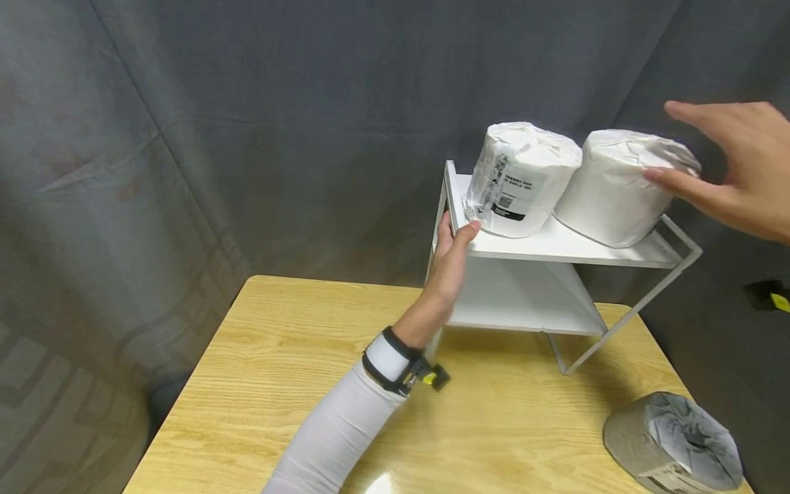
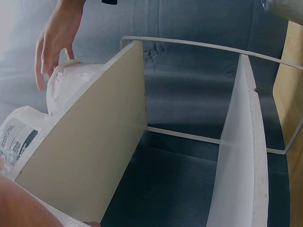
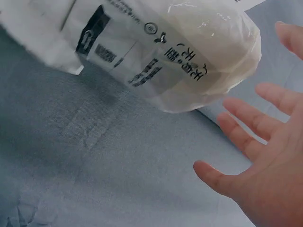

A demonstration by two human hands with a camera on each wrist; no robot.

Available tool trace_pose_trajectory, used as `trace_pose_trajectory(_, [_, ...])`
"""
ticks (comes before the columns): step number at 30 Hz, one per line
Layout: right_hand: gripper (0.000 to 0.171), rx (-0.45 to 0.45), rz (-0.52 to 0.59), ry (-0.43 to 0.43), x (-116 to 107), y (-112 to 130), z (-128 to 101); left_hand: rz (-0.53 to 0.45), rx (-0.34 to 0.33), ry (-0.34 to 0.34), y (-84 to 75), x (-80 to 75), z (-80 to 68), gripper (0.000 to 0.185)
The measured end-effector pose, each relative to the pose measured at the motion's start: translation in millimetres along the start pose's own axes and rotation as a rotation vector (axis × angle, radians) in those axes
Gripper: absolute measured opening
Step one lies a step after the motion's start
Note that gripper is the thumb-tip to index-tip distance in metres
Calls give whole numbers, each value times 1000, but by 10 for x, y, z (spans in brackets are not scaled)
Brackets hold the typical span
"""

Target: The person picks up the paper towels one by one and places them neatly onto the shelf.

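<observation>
My left hand [image 1: 447, 271] grips the left end of the upper board of a white two-tier shelf rack [image 1: 518, 291], thumb on the near side. Two wrapped paper rolls stand side by side on that board: a left roll [image 1: 524, 182] with its printed label facing me, and a right roll [image 1: 620, 189] showing plain wrapping. Fingers spread, my right hand [image 1: 740, 165] is at the right roll's far right side, its thumb overlapping the roll in the head view. The right wrist view shows a gap between the right hand [image 3: 270, 161] and a printed roll [image 3: 189, 56].
A third wrapped roll [image 1: 673, 442] lies tilted at the front right of the wooden table [image 1: 278, 384]. Dark grey curtains [image 1: 308, 137] hang behind and at the sides. The rack stands near the table's back right, its slanted white side frame [image 1: 642, 309] on the right.
</observation>
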State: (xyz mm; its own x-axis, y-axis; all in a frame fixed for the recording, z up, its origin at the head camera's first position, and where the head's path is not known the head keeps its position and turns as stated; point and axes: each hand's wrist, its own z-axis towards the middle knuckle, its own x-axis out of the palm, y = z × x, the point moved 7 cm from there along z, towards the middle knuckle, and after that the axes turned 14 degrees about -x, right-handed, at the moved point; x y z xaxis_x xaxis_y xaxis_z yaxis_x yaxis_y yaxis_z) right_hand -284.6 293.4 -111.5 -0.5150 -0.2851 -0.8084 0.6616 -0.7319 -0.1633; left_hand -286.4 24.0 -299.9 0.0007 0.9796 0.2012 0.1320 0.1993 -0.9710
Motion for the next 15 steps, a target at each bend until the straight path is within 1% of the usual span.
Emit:
trace_pose_trajectory(4, [97,0,2,-19,-7,-12,-56,0,3,3,0,-4,6,87])
trace_pose_trajectory(10, [98,19,-6,-24,-7,-42,-158,-2,8,15,-7,2,11,87])
trace_pose_trajectory(15, [98,8,21,-77,-15,-18,-226,-6,9,16,-12,6,16,87])
